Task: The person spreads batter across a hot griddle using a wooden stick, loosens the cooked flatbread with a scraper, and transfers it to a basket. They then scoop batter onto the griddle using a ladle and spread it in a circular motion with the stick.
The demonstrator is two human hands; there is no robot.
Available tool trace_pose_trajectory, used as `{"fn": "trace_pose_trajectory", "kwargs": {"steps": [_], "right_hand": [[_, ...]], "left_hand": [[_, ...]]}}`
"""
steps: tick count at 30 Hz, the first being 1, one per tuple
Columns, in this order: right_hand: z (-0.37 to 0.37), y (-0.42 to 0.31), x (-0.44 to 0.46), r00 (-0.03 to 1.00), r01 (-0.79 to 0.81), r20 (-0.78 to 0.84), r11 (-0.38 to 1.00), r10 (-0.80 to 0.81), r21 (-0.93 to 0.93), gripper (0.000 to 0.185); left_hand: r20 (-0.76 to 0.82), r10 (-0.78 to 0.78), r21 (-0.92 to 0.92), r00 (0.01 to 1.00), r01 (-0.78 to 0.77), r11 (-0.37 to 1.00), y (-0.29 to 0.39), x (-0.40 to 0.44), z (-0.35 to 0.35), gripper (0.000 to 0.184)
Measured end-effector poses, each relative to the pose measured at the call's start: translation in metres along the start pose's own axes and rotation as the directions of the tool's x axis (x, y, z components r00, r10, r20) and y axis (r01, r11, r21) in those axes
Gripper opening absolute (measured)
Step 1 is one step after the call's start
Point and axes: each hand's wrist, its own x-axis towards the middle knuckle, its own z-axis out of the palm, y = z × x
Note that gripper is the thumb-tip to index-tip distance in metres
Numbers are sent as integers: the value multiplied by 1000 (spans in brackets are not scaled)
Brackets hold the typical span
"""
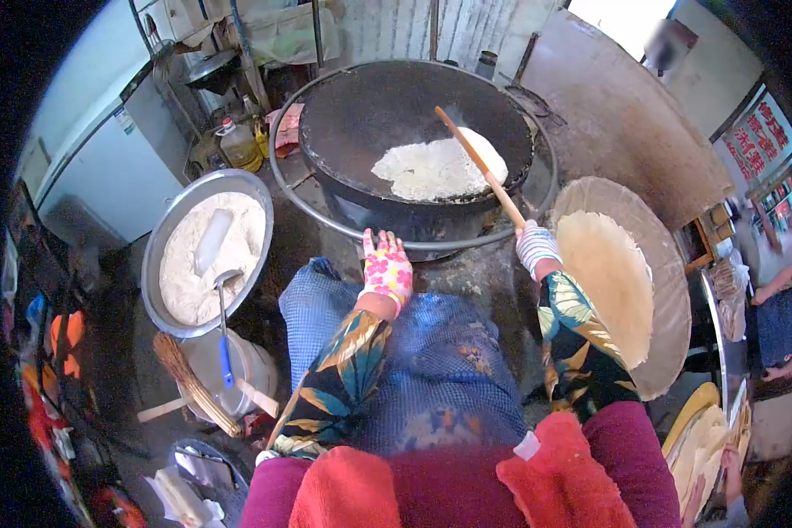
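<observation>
My right hand (pixel 538 246), in a striped glove, is closed on a long wooden stick (pixel 480 161). The stick reaches up and left across a pale sheet of batter (pixel 440 167) on the front part of a round black griddle (pixel 387 106). My left hand (pixel 387 271), in a pink and white flowered glove, lies at the metal ring (pixel 319 216) round the griddle, fingertips near the ring and spread a little, holding nothing. Right of my right hand, a large thin round flatbread (pixel 603 273) lies on a round tray (pixel 673 308).
A metal basin (pixel 260 283) of pale batter with a blue-handled ladle (pixel 224 352) stands at left. Below it are a bucket (pixel 264 374) and a straw brush (pixel 189 378). Oil bottles (pixel 240 145) stand behind. At far right is another person (pixel 779 290).
</observation>
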Motion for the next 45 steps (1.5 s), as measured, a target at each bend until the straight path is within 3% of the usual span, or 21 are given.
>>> {"fn": "trace_pose_trajectory", "kwargs": {"steps": [2,4,8,12,14,16,18,19,22,23,25,28,30,32,34,36,37,39,41,42,45], "right_hand": [[-5,-13,-5,996,92,17,994,-93,55,34],[-12,-26,-23,975,159,164,985,-148,-59,33],[3,7,11,1000,-13,-17,999,13,36,32],[-22,-21,-17,991,118,55,988,-124,96,32],[-2,-15,-28,957,233,181,972,-226,-20,33],[9,11,-12,996,53,60,995,-58,83,33],[2,32,11,998,63,-18,979,-60,195,28],[-6,17,9,996,78,-51,981,-70,177,27],[-24,-14,-11,985,156,44,974,-165,165,26],[-27,-14,-13,978,138,135,979,-158,149,25],[-5,1,6,1000,1,5,976,-3,219,30],[-16,-27,3,998,-25,-47,968,38,251,24],[20,-34,11,984,144,-136,956,-112,257,22],[-11,-38,-7,976,103,163,966,-144,236,26],[-18,-26,0,998,10,51,967,-24,254,28],[4,-37,20,993,90,-93,977,-73,193,22],[-44,-63,-12,983,145,-153,942,-102,301,27],[-16,-68,-4,965,261,-33,938,-260,228,30],[-12,-61,-7,979,139,120,970,-165,197,28],[-19,-52,-4,992,-15,122,987,-5,159,30],[-5,-39,23,999,-39,35,993,35,109,32]], "left_hand": [[8,-10,-16,1000,10,1000,-6,3,3,51],[-28,-38,-32,999,37,999,-12,4,6,50],[-36,-46,51,998,48,998,-21,4,15,56],[103,-39,-81,994,48,996,-35,-4,-16,52],[-2,-91,-127,996,90,988,-39,3,10,54],[-149,-107,9,983,110,994,-45,5,36,52],[-195,-45,-104,980,25,994,-57,-3,23,42],[-335,-29,-192,942,-38,981,-57,-14,4,32],[-372,-127,-251,919,32,967,-83,9,64,43],[-31,-85,-172,996,78,982,-77,-1,-5,51],[91,-176,-64,980,182,981,-83,7,1,62],[111,-190,-52,975,197,979,-109,7,11,62],[88,-205,-142,975,216,966,-102,6,3,58],[25,-69,-256,997,73,964,-75,-1,-26,59],[-172,44,-345,984,-102,933,-54,1,-6,60],[-327,57,-229,943,-137,964,-48,3,21,60],[-312,46,-220,949,-119,968,-49,-1,10,57],[-64,51,-124,997,-59,991,-64,-9,-9,58],[2,-17,-77,1000,18,997,-68,1,-6,62],[22,-5,-49,1000,6,999,-69,-1,-7,64],[31,-10,-116,999,13,993,-71,-1,-10,59]]}}
